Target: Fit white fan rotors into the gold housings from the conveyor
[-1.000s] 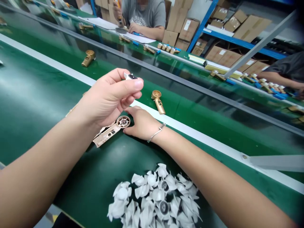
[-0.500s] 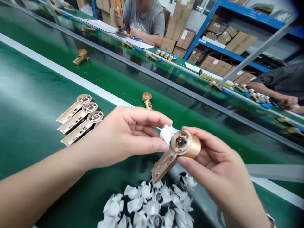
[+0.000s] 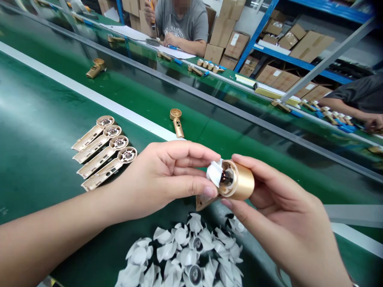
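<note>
Gold housing in R hand, white vane held by L hand

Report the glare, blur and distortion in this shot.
Head view: pale glare washes the green conveyor belt at left. Head view: the frame sits tilted, with wide-angle stretching toward its edges. Head view: the left hand, right hand, white plastic impeller and gold housing look fairly sharp.

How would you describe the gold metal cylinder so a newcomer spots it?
On the green conveyor belt, above a heap of white plastic fan blades, the right hand holds a gold metal cylinder. Unlike the flat gold housings nearby, it is lifted, with a white blade at its open end, pinched by the left hand.
</note>
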Demonstrator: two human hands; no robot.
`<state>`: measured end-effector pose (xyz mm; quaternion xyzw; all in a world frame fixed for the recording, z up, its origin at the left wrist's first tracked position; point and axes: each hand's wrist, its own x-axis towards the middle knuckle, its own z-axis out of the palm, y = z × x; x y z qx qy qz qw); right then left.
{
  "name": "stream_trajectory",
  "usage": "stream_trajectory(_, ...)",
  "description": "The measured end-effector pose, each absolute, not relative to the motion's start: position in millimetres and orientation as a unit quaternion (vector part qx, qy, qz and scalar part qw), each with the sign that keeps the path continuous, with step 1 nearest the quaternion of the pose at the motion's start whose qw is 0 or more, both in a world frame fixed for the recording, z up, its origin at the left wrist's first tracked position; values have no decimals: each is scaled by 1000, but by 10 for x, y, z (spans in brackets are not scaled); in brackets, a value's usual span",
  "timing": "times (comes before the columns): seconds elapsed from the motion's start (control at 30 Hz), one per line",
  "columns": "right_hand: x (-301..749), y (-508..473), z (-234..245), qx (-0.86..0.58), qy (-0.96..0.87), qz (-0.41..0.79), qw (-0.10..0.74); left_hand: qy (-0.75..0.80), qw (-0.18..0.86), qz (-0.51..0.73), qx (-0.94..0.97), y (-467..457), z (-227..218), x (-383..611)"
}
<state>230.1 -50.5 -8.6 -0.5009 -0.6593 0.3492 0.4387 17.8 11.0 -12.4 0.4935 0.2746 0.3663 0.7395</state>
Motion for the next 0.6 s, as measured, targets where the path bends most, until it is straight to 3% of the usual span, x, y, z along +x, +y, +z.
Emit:
stream_trajectory(0.33,2342,-504,-127,-510,-694,304,407,306,701,358,536,104,-111,174)
stream_trajectory(0.53,2255,-508,-120,-520,-767,111,358,311,421,360,772,-46,-193,208)
stream_trajectory(0.6,2207,-538,-97,-525,-768,69,360,290,402,333,802,-110,-209,207)
